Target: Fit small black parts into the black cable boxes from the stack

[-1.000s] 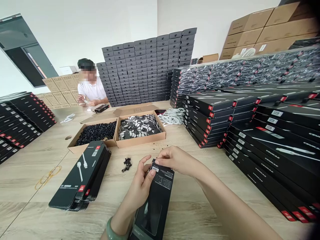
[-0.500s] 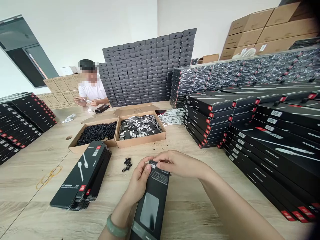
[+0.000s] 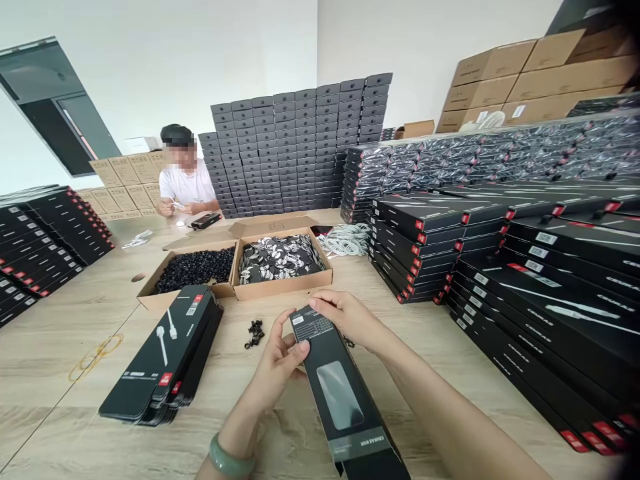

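A long, slim black cardboard box [image 3: 340, 393] is held diagonally between the person's two hands. Its upper end, with a barcode sticker and small printed text, sits between the hands, and its lower end runs off the bottom of the view. A clear, round-cornered window shows in the middle of its face.

The left hand [image 3: 277, 363], with a green bangle [image 3: 230, 457] on its wrist, holds the box's left edge with the thumb pressed on the face. The right hand [image 3: 345, 320] curves over the box's upper end, its fingers gripping the far corner.

Just beyond the left hand, a small heap of black parts [image 3: 255, 333] sits on the wooden table [image 3: 60, 413]. Further left lies a stack of flat black boxes [image 3: 160, 353], with loose rubber bands [image 3: 95, 357] past it. Ahead of the hands are two open cardboard trays, one of small black pieces [image 3: 195, 270], the other of black-and-white pieces [image 3: 277, 259], with coiled white cables [image 3: 345, 240] beside them. Stacked black boxes [image 3: 540, 313] fill the right side. Across the table, a seated co-worker [image 3: 183, 180] in a white T-shirt handles something small and white.
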`<action>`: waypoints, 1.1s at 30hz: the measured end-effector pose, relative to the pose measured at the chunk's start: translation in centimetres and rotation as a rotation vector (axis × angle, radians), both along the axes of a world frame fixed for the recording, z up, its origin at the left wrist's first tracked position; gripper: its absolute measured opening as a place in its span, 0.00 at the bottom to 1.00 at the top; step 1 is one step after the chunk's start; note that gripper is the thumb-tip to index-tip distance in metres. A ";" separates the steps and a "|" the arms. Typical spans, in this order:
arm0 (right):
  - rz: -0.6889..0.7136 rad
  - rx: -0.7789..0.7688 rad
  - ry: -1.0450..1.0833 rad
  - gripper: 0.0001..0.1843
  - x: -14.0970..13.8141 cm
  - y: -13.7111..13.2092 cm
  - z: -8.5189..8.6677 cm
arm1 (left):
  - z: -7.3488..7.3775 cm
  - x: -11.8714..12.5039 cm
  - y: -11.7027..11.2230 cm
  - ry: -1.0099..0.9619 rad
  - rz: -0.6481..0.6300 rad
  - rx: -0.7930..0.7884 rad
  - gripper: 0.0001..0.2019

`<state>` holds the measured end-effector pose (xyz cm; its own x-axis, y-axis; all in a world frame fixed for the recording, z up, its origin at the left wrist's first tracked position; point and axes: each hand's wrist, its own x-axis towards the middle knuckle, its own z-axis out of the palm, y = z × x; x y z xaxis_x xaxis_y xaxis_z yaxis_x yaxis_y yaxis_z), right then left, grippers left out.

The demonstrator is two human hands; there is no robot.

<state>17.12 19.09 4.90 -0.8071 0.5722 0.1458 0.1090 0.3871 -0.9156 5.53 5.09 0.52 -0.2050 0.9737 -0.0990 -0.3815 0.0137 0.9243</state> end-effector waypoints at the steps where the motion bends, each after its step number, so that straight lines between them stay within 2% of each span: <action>1: 0.028 -0.015 -0.021 0.22 0.3 0.1 0.1 | -0.1 0.0 0.1 -0.010 0.024 0.001 0.37; 2: 0.061 -0.039 -0.043 0.22 0.7 0.3 0.3 | -0.3 -0.1 0.3 -0.021 0.075 0.007 0.36; 6: 0.283 -0.106 -0.215 0.28 2.9 1.0 2.0 | -0.7 -1.3 0.8 -0.087 0.414 0.103 0.31; 7: 0.297 -0.095 -0.255 0.28 3.5 1.3 2.5 | -0.6 -1.8 0.7 -0.132 0.442 0.127 0.28; 8: 0.280 -0.076 -0.275 0.26 4.1 1.5 3.1 | -0.5 -2.3 0.6 -0.199 0.413 0.136 0.24; 10: 0.239 -0.065 -0.275 0.23 4.9 1.6 4.1 | -0.1 -3.2 0.1 -0.376 0.231 0.098 0.17; 13: 0.398 -0.115 -0.352 0.24 5.5 0.4 4.9 | 0.2 -3.0 -0.9 -0.546 -0.187 -0.040 0.27; 16: 0.532 -0.064 -0.465 0.23 5.0 -1.8 5.0 | 0.2 -1.0 -2.0 -0.477 -0.611 -0.154 0.33; 18: 0.526 -0.029 -0.476 0.23 4.3 -2.6 4.6 | 0.2 0.3 -2.6 -0.419 -0.757 -0.204 0.27; 19: 0.492 -0.028 -0.446 0.22 4.0 -2.5 4.3 | 0.1 0.7 -2.8 -0.405 -0.772 -0.214 0.24; 21: 0.299 -0.035 -0.298 0.17 3.3 -1.2 3.2 | -0.2 0.9 -2.9 -0.400 -0.722 -0.194 0.24; 23: -0.026 -0.010 -0.114 0.15 2.7 0.9 1.9 | -0.9 0.4 -2.5 -0.424 -0.631 -0.137 0.26; 25: -0.165 -0.012 -0.093 0.15 2.3 2.9 0.5 | -1.9 -0.4 -1.9 -0.481 -0.553 -0.090 0.26; 26: -0.183 -0.026 -0.097 0.16 2.1 3.5 0.1 | -2.4 -0.8 -1.5 -0.514 -0.522 -0.082 0.26; 29: -0.078 -0.098 -0.111 0.20 1.6 3.4 -0.4 | -3.5 -1.4 -0.5 -0.592 -0.450 -0.112 0.30; 33: 0.069 -0.287 -0.030 0.22 1.2 1.6 0.3 | -3.5 -1.4 -0.1 -0.627 -0.416 -0.154 0.31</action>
